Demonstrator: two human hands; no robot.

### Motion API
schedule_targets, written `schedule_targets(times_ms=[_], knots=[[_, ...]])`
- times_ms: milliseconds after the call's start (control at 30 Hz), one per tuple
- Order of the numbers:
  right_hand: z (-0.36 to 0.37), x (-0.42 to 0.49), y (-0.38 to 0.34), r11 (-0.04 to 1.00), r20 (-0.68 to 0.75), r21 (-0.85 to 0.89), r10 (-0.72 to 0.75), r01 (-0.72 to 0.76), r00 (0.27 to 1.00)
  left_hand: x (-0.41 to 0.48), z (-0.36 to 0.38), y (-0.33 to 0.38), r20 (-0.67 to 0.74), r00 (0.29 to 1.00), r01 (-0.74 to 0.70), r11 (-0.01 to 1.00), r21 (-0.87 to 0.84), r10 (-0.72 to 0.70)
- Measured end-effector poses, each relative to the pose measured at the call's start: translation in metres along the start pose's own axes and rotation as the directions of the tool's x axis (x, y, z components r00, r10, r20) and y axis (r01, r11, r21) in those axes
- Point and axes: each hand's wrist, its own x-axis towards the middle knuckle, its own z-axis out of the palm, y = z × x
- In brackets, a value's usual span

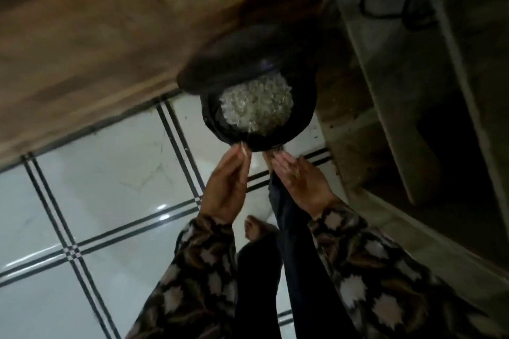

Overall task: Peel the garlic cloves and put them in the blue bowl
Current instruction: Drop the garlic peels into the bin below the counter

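- left grip (225, 187): fingers straight and together, palm turned inward, closed on nothing; one pale sliver (243, 152) clings at the fingertips, right by the near rim of the bin.
- right grip (300, 184): flat, palm up, fingers straight and relaxed, holding nothing; a few pale flecks seem to stick to the palm. the two stand a little apart, side by side.
- writing: a looping black scrawl (365, 7) on the grey slab (385, 69) at the right; not legible.
- bin (303, 124): round, black, on the floor just ahead of both sets of fingertips; a dark, blurred, lid-like shape (220, 69) stands tipped up behind it.
- garlic skins (259, 107): a heap of whitish papery scraps inside the bin, just beyond and below the fingertips, not touching them.
- floor (110, 173): glossy white tiles with double black lines.
- wood panel (110, 22): brown, running along behind the bin on the left.
- person: patterned brown-and-white sleeves (358, 256), dark trouser leg (297, 256) under the right wrist, one bare foot (259, 231) on the tiles between the forearms.
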Motion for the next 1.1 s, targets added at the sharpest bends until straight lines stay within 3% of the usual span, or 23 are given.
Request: schedule_targets(times_ms=[67, 233, 333, 433, 500, 567, 600, 633, 700, 733, 800, 867, 933, 1000, 1033, 1067, 1100], knots=[[0.013, 0.029, -0.013, 0.997, -0.108, 0.065, -0.04, 0.047, 0.993, 0.024, 0.011, 0.003, -0.027, 0.995, -0.09, 0.995, 0.053, 0.092], [0.055, 0.078, -0.037, 0.989, -0.019, -0.139, -0.053, 0.05, 0.998, 0.067, 0.026, 0.0, 0.006, 0.951, -0.291, 0.889, 0.354, 0.309], [0.079, 0.083, -0.049, 0.988, 0.036, -0.15, -0.037, 0.042, 0.999, 0.086, 0.049, -0.001, 0.051, 0.903, -0.372, 0.719, 0.587, 0.426], [0.096, 0.082, -0.062, 0.986, 0.06, -0.155, -0.048, 0.057, 0.997, 0.113, 0.051, -0.008, 0.125, 0.913, -0.336, 0.542, 0.771, 0.389], [0.102, 0.081, -0.067, 0.973, 0.026, -0.22, -0.066, 0.071, 0.997, 0.12, 0.047, -0.008, 0.152, 0.857, -0.376, 0.394, 0.839, 0.493], [0.101, 0.08, -0.068, 0.973, 0.023, -0.225, -0.037, 0.041, 0.999, 0.12, 0.047, -0.01, 0.312, 0.816, -0.463, 0.227, 0.857, 0.487], [0.1, 0.079, -0.067, 0.974, 0.02, -0.227, -0.013, 0.018, 1.0, 0.118, 0.046, -0.015, 0.33, 0.854, -0.41, 0.129, 0.903, 0.402], [0.096, 0.078, -0.067, 0.965, 0.012, -0.263, 0.001, 0.002, 1.0, 0.12, 0.04, -0.017, 0.263, 0.894, -0.295, 0.034, 0.955, 0.362], [0.089, 0.07, -0.067, 0.924, 0.038, -0.383, 0.023, -0.007, 0.999, 0.122, 0.029, -0.009, -0.026, 0.894, -0.012, 0.084, 0.996, 0.448], [0.085, 0.064, -0.068, 0.913, 0.063, -0.408, 0.014, 0.013, 0.998, 0.123, 0.022, -0.003, -0.072, 0.859, -0.01, 0.156, 0.988, 0.507], [0.08, 0.051, -0.072, 0.898, 0.078, -0.43, -0.065, 0.092, 0.995, 0.115, 0.017, 0.006, 0.036, 0.771, -0.225, 0.218, 0.95, 0.636], [0.074, 0.039, -0.071, 0.869, 0.018, -0.471, -0.166, 0.155, 0.986, 0.095, 0.023, 0.011, 0.188, 0.684, -0.408, 0.155, 0.9, 0.705], [0.071, 0.019, -0.067, 0.863, -0.024, -0.472, -0.221, 0.183, 0.975, 0.077, 0.032, 0.014, 0.36, 0.656, -0.47, -0.014, 0.883, 0.663], [0.068, -0.003, -0.06, 0.859, -0.034, -0.475, -0.236, 0.192, 0.971, 0.065, 0.038, 0.017, 0.509, 0.742, -0.428, -0.276, 0.861, 0.436], [0.07, -0.024, -0.057, 0.842, -0.023, -0.497, -0.254, 0.21, 0.967, 0.052, 0.044, 0.021, 0.505, 0.798, -0.378, -0.38, 0.844, 0.329], [0.071, -0.043, -0.053, 0.822, -0.019, -0.524, -0.273, 0.223, 0.962, 0.036, 0.05, 0.023, 0.447, 0.853, -0.322, -0.402, 0.857, 0.269], [0.073, -0.065, -0.05, 0.801, -0.012, -0.546, -0.301, 0.246, 0.954, 0.014, 0.059, 0.025, 0.403, 0.879, -0.302, -0.356, 0.884, 0.255]])
